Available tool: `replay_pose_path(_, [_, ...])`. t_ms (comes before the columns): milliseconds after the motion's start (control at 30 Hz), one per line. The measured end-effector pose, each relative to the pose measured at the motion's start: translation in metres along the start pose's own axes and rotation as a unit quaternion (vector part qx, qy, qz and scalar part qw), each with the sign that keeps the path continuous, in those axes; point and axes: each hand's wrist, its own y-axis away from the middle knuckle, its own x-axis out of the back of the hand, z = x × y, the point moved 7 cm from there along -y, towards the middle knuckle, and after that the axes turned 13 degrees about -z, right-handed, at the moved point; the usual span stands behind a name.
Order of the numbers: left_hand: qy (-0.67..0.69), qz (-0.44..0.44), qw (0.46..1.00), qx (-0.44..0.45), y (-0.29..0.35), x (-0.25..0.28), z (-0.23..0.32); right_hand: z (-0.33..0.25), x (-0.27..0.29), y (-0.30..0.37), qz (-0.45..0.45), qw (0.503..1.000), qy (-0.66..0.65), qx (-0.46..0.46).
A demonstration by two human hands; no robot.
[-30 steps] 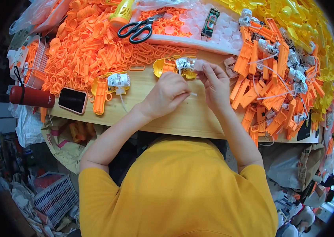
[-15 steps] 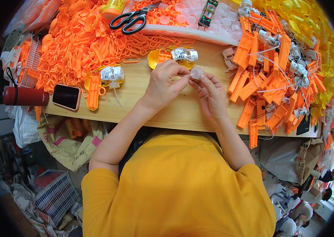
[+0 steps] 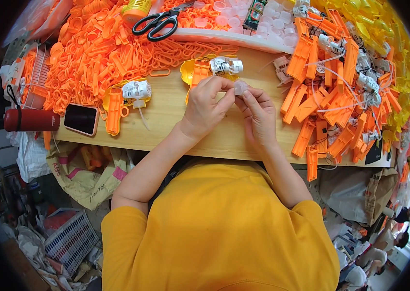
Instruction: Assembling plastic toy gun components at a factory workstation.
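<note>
A small translucent round plastic cap (image 3: 240,88) is pinched between the fingertips of both my hands, above the wooden table. My left hand (image 3: 208,103) grips its left side, and my right hand (image 3: 259,114) has its thumb and fingers on the right side. Just beyond my left hand lies a half-built toy (image 3: 226,66) with a white cylindrical part in an orange and yellow shell. A similar half-built toy (image 3: 136,91), with a thin clear tube hanging from it, rests farther left.
Orange plastic parts (image 3: 98,53) are heaped at the far left, with black-handled scissors (image 3: 158,23) on them. A tray (image 3: 224,38) holds translucent caps. Orange toy bodies with wires (image 3: 331,102) pile up on the right. A phone (image 3: 82,119) and a red flask (image 3: 31,119) sit left.
Both hands stay pinched on the cap, with only small shifts of the fingers. The left forearm has moved slightly to the right.
</note>
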Motion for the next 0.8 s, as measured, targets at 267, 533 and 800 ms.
replay_pose_path(267, [-0.029, 0.04, 0.997, -0.057, -0.002, 0.0, 0.012, -0.006, -0.005, 0.0, -0.006, 0.998, 0.032, 0.055])
replay_pose_path(533, [0.099, -0.022, 0.995, -0.017, -0.01, 0.006, 0.0, -0.018, 0.001, -0.001, -0.033, 0.985, 0.15, 0.075])
replay_pose_path(800, [-0.024, -0.309, 0.951, -0.002, -0.017, 0.009, -0.006, -0.055, -0.053, 0.01, -0.225, 0.614, 0.687, 0.318])
